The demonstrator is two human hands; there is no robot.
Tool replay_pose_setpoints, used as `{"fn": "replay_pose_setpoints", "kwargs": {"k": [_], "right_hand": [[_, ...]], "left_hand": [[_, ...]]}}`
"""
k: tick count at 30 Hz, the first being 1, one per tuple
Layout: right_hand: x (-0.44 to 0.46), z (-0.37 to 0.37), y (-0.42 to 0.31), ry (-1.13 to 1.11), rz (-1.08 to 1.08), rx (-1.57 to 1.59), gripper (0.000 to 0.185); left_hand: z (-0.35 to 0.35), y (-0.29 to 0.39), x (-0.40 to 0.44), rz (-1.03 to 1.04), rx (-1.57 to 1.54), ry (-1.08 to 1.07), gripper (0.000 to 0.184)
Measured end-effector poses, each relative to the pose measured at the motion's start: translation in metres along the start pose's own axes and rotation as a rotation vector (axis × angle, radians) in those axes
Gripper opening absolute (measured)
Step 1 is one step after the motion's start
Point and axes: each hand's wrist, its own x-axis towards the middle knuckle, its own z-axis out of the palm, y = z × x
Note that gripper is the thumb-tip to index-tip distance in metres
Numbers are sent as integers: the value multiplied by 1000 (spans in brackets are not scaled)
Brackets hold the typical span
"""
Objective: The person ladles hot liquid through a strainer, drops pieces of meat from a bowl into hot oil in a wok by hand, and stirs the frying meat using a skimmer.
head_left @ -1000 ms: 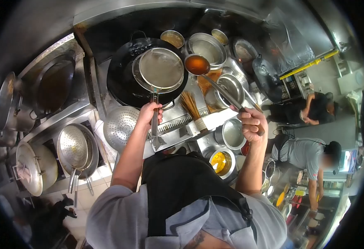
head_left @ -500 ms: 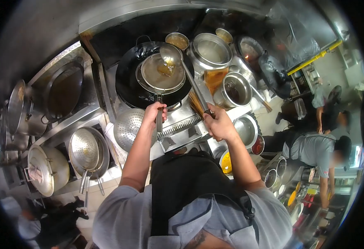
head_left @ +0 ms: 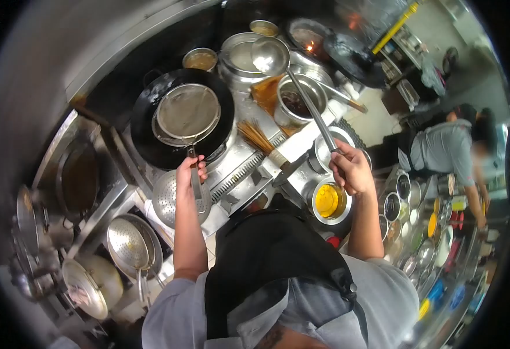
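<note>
The right hand (head_left: 352,168) gripped a long-handled silver metal ladle (head_left: 270,56), whose careless swing risked striking the round silver metal pot (head_left: 236,79) nearby, while the left hand (head_left: 190,174) gripped a round metal-mesh strainer (head_left: 188,110).

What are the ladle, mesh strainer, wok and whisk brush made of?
Ladle: probably stainless steel; silvery, reflective bowl.
Mesh strainer: likely metal wire; fine grey screen, thin rim.
Wok: dark metal, perhaps iron or carbon steel; black with glossy highlights.
Whisk brush: looks like bamboo; thin, matte brown strips, though another plant fibre is possible.
</note>
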Motion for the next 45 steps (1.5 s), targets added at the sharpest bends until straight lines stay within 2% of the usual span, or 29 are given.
{"fn": "replay_pose_setpoints", "kwargs": {"k": [3, 6, 9, 11, 15, 17, 19, 22, 23, 25, 27, 29, 33, 34, 39, 41, 45], "right_hand": [[-5, -22, -2, 93, -6, -154, 39], [14, -55, 25, 148, -20, -254, 37], [34, -66, 31, 169, 56, -333, 35], [47, -65, 27, 178, 172, -563, 28], [95, -77, 57, 195, 8, -655, 24], [111, -76, 55, 139, 170, -571, 27], [129, -79, 62, 137, 164, -476, 26], [138, -71, 47, 77, 304, -120, 17], [144, -75, 48, 76, 303, -118, 17], [151, -79, 46, 25, 432, 249, 12], [151, -85, 46, -40, 458, 363, 13], [141, -87, 32, -45, 572, 677, 17], [129, -101, 41, -112, 564, 948, 18], [124, -102, 40, -62, 547, 995, 29], [97, -105, 32, -85, 500, 1026, 33], [88, -108, 27, -159, 467, 1060, 31], [68, -101, 7, -125, 443, 1054, 32]], "left_hand": [[-4, 1, 1, -19, 20, -33, 28], [1, -2, -3, -32, 41, 13, 29], [0, -3, -3, -27, 45, 15, 31], [2, -4, -4, -30, 26, -7, 32], [10, -6, -11, -35, -2, 18, 31], [13, -9, -12, -19, 15, 14, 30], [15, -11, -15, -2, 5, 21, 30], [17, -10, -18, -11, 6, 38, 30], [17, -10, -20, -10, 8, 38, 30], [19, -10, -23, -4, 19, 31, 30], [21, -12, -25, 6, 16, 27, 30], [22, -13, -27, 18, 10, 24, 30], [22, -14, -26, 28, 14, 36, 31], [23, -14, -26, 32, 16, 45, 31], [25, -15, -21, 41, -5, 64, 31], [26, -14, -20, 40, -14, 46, 31], [13, -14, -9, 5, -23, 2, 30]]}}
